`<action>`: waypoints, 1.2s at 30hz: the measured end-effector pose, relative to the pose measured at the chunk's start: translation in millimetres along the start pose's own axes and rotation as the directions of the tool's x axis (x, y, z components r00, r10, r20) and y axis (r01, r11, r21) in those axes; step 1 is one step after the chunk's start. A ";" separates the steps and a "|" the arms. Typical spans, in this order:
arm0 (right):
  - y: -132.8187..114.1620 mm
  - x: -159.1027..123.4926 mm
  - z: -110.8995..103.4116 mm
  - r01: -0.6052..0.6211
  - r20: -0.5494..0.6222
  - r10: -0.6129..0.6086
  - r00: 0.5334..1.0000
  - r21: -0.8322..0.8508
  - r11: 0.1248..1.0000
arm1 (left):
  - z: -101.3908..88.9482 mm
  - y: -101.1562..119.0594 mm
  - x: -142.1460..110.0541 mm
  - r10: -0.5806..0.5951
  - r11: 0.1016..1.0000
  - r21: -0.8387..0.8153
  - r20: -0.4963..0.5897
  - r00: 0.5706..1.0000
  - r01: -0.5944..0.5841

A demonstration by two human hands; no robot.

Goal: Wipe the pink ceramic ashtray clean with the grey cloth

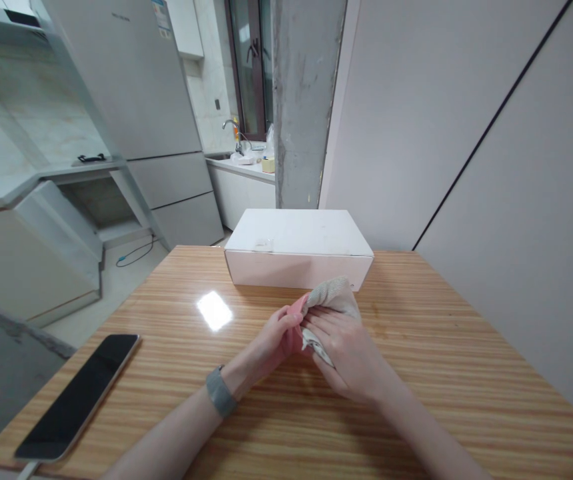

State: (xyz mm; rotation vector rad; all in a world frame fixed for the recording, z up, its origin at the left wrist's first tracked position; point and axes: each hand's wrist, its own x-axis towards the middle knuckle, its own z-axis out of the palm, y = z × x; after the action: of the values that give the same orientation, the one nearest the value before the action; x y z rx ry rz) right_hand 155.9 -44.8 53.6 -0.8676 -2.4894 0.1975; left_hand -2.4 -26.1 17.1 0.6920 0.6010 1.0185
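My left hand (280,335), with a grey band on its wrist, is closed around a pink object (298,305). Only a thin pink edge of it shows, so its kind is unclear. A beige-grey cloth (337,293) is bunched in my right hand (341,341). The fingers of that hand press the cloth against the pink object, and folds of it stick out above and below them. Both hands meet over the middle of the wooden table (441,373), just in front of a white box (296,270).
On the table's left side lies a dark-screened phone (81,393) with a white cable (29,470) at its near end. A pale wall (506,220) runs along the right. Behind are a fridge (131,87) and a sink counter with a faucet (236,133).
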 end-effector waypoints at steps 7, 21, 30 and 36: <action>-6.5 0.2 1.8 0.085 0.031 -0.086 0.996 0.018 0.996 | -10.1 7.7 2.8 -0.110 0.993 -0.027 0.121 0.987 0.114; -4.4 -0.1 1.6 0.042 -0.036 -0.040 0.999 0.075 0.996 | -12.4 2.2 2.7 -0.006 0.983 0.182 -0.021 1.000 0.009; -2.6 0.8 1.9 0.081 -0.017 -0.079 0.997 0.130 0.988 | -16.9 3.4 5.9 -0.092 0.996 0.006 0.119 0.989 0.092; -5.1 -0.5 2.9 0.102 0.028 -0.108 0.994 0.175 0.979 | -16.8 11.8 3.5 -0.051 0.958 0.281 -0.033 0.998 0.058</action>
State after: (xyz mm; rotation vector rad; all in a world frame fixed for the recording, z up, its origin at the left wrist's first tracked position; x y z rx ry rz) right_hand 152.0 -49.1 52.3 -0.6646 -2.5005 0.3914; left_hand -19.8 -14.8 14.8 0.9087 0.7927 0.8999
